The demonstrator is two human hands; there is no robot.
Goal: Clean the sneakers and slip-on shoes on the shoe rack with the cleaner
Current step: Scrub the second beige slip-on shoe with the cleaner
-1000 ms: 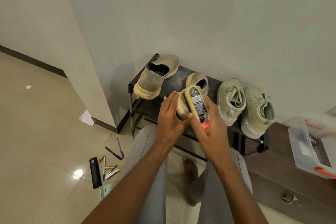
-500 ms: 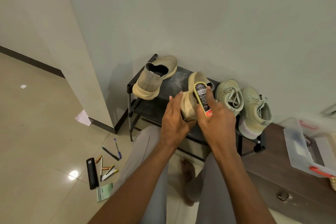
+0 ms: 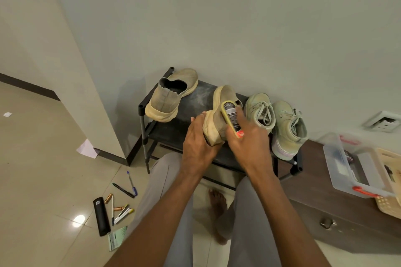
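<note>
Head view, looking down on a black metal shoe rack [image 3: 195, 102] set against a plain wall. At the centre, the left hand [image 3: 196, 145] grips the heel end of a tan slip-on shoe [image 3: 217, 119], fingers curled round its thick, ribbed sole and tipping it on its side above the shelf. The right hand [image 3: 249, 138] presses the cleaner [image 3: 231, 118], a flat oval applicator with a yellow rim, a printed label and a red end, against the shoe's upper; its fingers lie spread over the applicator, holding it by its edges.

At 10 o'clock from the held shoe stands its partner, a second slip-on [image 3: 171, 97], upright, of matte woven fabric with a pale chunky sole. At 3 o'clock two pale green laced sneakers [image 3: 280, 121] stand side by side, toes to the wall, touching one another.

Likely risks: the shoe is held only at the heel, so firm strokes may twist it out of the left hand onto the shelf. The applicator is smooth and shallow, and could slip sideways from the spread fingers. The right hand works just beside the nearer sneaker and may knock it. Dusty grey marks on the shelf suggest that loosened dirt could resettle on the other shoes.
</note>
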